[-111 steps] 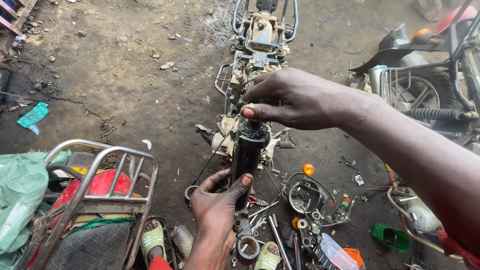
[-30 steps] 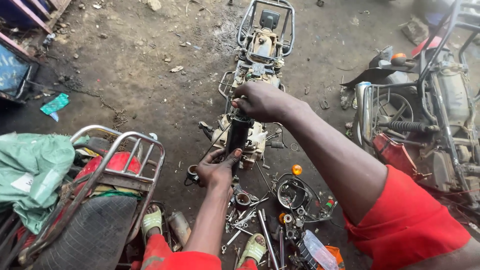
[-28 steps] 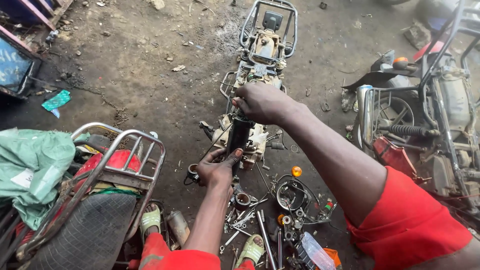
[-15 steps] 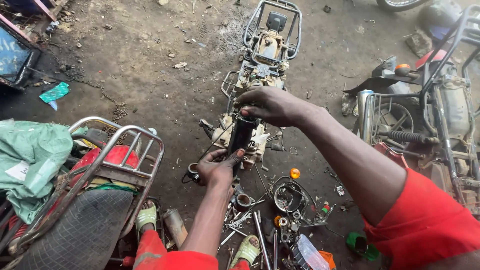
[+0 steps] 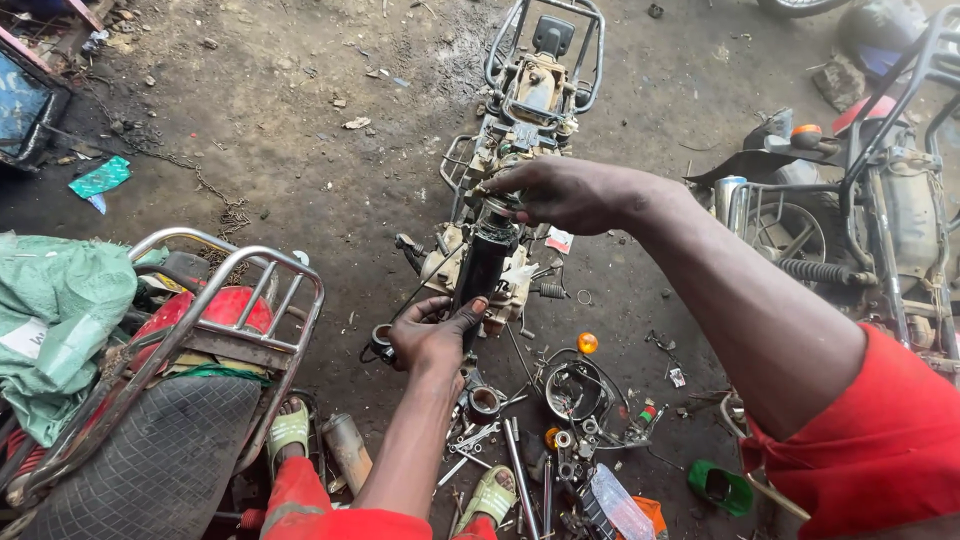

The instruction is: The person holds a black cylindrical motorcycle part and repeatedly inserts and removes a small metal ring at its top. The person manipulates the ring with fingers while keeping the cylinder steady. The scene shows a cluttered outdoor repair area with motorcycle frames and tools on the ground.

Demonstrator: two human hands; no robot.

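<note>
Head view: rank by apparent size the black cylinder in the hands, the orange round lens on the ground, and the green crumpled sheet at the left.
1. Green crumpled sheet, largest, though nearer the camera.
2. Black cylinder, gripped at its top by the right hand and at its base by the left hand.
3. Orange round lens, smallest.
</note>
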